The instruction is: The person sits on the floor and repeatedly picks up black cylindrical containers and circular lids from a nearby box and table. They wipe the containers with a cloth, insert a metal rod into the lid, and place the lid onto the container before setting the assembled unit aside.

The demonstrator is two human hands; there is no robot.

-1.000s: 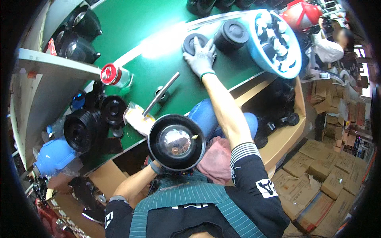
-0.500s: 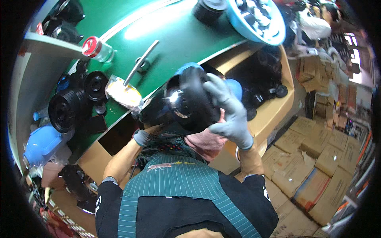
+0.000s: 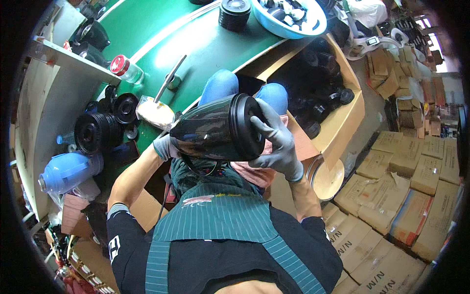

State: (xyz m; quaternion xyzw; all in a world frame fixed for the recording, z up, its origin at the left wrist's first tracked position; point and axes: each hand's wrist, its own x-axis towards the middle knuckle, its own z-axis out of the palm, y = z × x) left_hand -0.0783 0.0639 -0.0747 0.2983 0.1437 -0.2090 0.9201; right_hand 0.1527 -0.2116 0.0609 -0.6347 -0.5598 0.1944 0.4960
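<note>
A glossy black thermos jug body (image 3: 205,128) lies tilted sideways above my lap, its narrow end to the left and its wide end to the right. My left hand (image 3: 168,147), gloved in grey, grips the narrow end; the jug partly hides those fingers. A ridged black round base (image 3: 243,126) covers the wide end. My right hand (image 3: 279,142), also gloved, clasps this base, with fingers over its flat face and the thumb at its lower edge. A thin dark handle loop (image 3: 200,169) shows below the jug.
On the green table (image 3: 210,54) are a red-lidded glass jar (image 3: 128,69), a metal rod (image 3: 169,81) and stacked black discs (image 3: 234,14). A blue basin (image 3: 289,34) holds small parts. A carton (image 3: 350,117) of black parts stands right, a blue jug (image 3: 71,171) left.
The jug has swung from facing up at me to lying sideways, showing its long side. Both hands have turned with it; my right hand stays on its wide end.
</note>
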